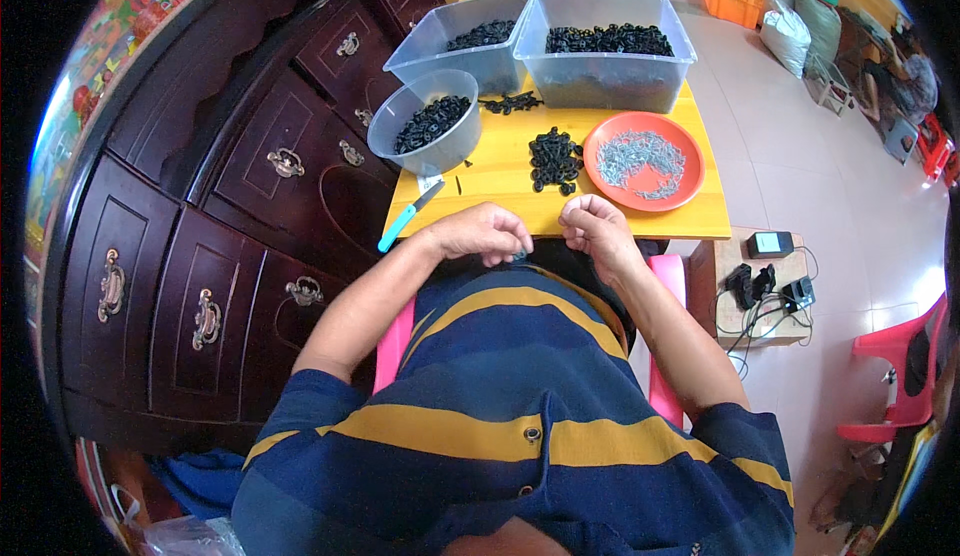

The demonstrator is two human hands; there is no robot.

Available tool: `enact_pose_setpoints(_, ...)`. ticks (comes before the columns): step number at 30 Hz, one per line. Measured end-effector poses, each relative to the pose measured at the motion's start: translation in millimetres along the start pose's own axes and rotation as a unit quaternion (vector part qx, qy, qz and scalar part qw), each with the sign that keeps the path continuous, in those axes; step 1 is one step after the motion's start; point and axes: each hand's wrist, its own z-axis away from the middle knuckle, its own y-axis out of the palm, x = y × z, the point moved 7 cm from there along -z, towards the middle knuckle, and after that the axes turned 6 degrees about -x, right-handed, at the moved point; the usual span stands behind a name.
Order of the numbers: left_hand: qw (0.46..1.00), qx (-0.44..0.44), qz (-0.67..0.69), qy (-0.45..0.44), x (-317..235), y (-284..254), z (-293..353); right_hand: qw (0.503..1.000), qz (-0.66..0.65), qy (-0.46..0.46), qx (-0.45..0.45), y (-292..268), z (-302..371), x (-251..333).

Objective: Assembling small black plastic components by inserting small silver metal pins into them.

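Yellow desk (480,181) carries two clear bins (605,46) of black rings, a grey bowl (425,121), an orange plate (645,161) of metal clips and a small ring pile (555,159), so much remains unassembled. Both hands, left (485,233) and right (595,228), pinch a tiny piece (520,254) at the desk's near edge.

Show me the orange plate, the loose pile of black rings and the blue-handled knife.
orange plate (690,151): head view, on its right rim.
pile of black rings (555,159): head view, on the pile's middle.
blue-handled knife (397,229): head view, on the handle.
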Motion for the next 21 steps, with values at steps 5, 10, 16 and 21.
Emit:
enact_pose_setpoints(5,0.973,-0.143,0.012,0.183,-75.9,-111.6,-12.5,0.999,0.034,0.003,0.029,12.3,6.7,2.0)
enact_pose_setpoints(10,0.918,-0.338,0.053,0.203,-165.7,-139.0,-4.5,0.999,0.039,0.002,0.017,3.0,0.9,-3.7)
enact_pose_setpoints(16,0.957,-0.251,-0.002,0.142,-74.8,-78.4,-31.0,0.999,0.023,0.008,0.047,9.4,1.9,-5.8)
enact_pose_setpoints(21,0.925,-0.274,-0.160,0.208,-24.6,-31.0,-59.7,0.998,0.031,0.004,0.053,5.3,0.0,-7.5)
